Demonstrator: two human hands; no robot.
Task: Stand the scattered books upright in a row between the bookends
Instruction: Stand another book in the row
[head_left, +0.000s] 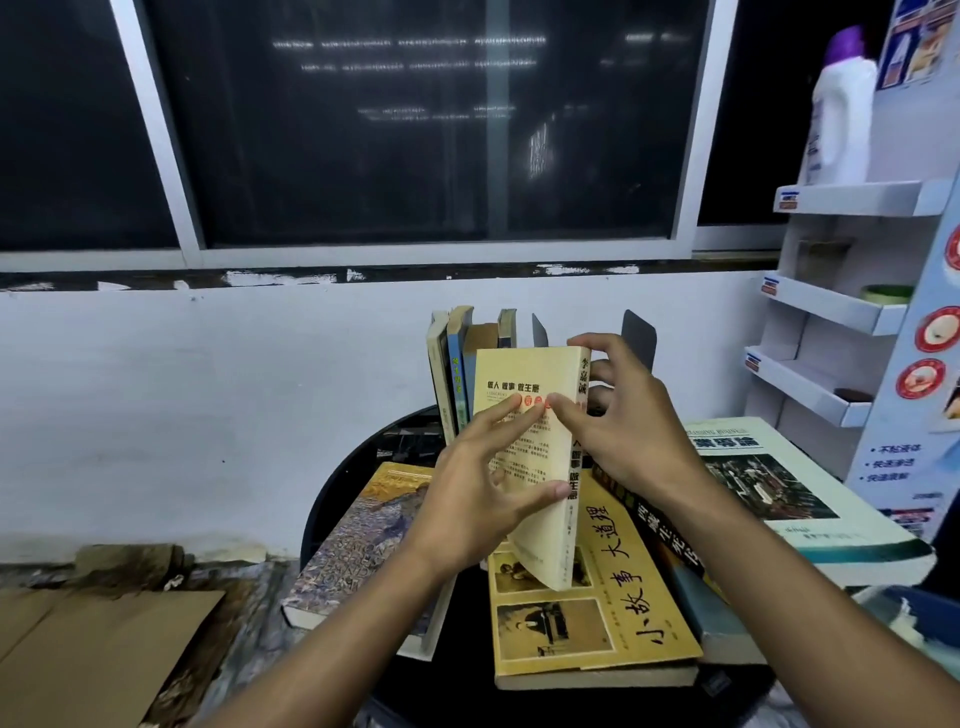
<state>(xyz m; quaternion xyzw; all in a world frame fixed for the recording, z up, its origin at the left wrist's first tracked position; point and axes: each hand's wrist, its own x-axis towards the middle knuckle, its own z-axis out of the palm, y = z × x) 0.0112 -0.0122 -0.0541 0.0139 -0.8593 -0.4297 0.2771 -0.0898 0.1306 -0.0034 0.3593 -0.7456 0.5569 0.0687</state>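
A pale yellow paperback (524, 374) is held upright above the round black table (332, 488). My left hand (483, 483) grips its cover and lower spine, and my right hand (623, 426) grips its spine and top edge. Behind it several books (457, 358) stand upright, just left of a grey bookend (539, 330). A second grey bookend (640, 338) stands further right, with a gap between the two. Flat on the table lie a mosaic-cover book (358, 545), a yellow book with photos (608, 608), a dark-spined book (670, 540) and a large white-green book (779, 483).
A white cardboard display shelf (841, 312) stands at the right with a white bottle (841, 119) on top. The white wall and a dark window are right behind the table. Flattened cardboard (93, 654) lies on the floor at the left.
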